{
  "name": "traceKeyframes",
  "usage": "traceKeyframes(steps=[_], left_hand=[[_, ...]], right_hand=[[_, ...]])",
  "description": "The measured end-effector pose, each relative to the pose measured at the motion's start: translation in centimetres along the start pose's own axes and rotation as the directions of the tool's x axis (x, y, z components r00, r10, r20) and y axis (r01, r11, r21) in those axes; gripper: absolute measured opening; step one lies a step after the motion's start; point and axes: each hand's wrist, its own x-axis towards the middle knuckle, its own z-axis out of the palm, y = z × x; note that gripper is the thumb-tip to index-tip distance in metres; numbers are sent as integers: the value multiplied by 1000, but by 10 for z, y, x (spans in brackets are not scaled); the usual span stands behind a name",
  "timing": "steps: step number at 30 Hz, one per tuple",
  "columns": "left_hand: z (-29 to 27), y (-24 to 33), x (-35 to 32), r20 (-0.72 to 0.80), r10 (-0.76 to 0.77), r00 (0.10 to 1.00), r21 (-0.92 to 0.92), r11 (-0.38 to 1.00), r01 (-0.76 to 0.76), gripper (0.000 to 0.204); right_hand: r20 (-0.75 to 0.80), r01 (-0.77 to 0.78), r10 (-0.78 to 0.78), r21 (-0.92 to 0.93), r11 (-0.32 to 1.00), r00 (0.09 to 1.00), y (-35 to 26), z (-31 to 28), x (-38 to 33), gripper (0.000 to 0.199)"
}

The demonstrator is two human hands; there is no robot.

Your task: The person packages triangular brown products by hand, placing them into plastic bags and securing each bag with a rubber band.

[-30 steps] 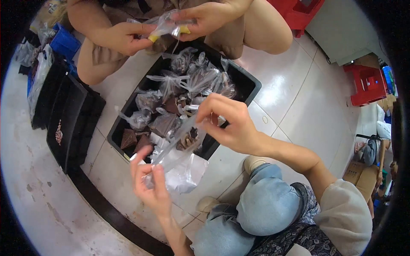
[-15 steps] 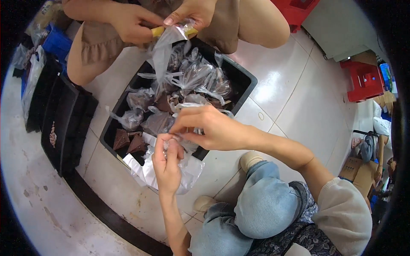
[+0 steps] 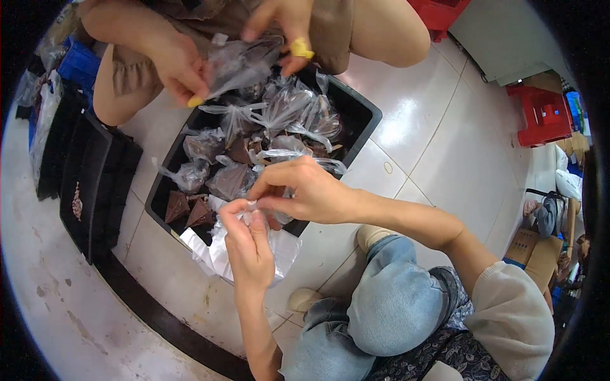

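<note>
My left hand [image 3: 249, 247] is closed in a pinch on a clear plastic bag [image 3: 253, 207], and my right hand [image 3: 308, 190] pinches the same bag from the other side. The fingertips of both nearly meet; what lies inside this bag is mostly hidden by them. Below is a black tray [image 3: 370, 130] with several knotted clear bags [image 3: 232, 181] of brown pieces. Loose dark brown pyramid-shaped pieces [image 3: 201, 213] sit in its near left corner. White plastic sheeting [image 3: 287, 254] hangs over the near edge, beneath my left hand.
Across the tray a person's hands [image 3: 178, 70] with yellow finger covers [image 3: 301, 48] stretch another clear bag [image 3: 244, 60]. Black trays [image 3: 101, 184] stand at the left, one with a beaded strand [image 3: 77, 202]. A red stool [image 3: 540, 114] is far right on the tiles.
The other person's hands have moved apart, spreading their clear bag. My two hands stay at their bag, with small finger movements and a slight shift left.
</note>
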Motion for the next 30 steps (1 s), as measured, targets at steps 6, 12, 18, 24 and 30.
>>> traceKeyframes(steps=[6, 12, 18, 24, 30], left_hand=[[-2, 1, -1, -110, -59, 992, -46, 997, 55, 13], [-15, -7, 6, -15, -423, 906, -690, 660, 297, 11], [-6, -11, 2, -283, 6, 959, -103, 994, -36, 12], [11, -39, 11, -413, 570, 710, 482, 798, -361, 18], [23, -32, 2, -347, 630, 695, 525, 744, -413, 16]], right_hand=[[-128, 45, -46, -13, 999, 991, 0, 1, -4, 12], [20, 440, -492, -481, 759, 870, 3, 11, -11, 14], [84, -16, 20, -45, 999, 996, 28, 15, -4, 15], [107, -127, 127, -8, 992, 986, 21, 15, -5, 22], [133, -392, 385, 543, 743, 914, 27, 12, -6, 26]])
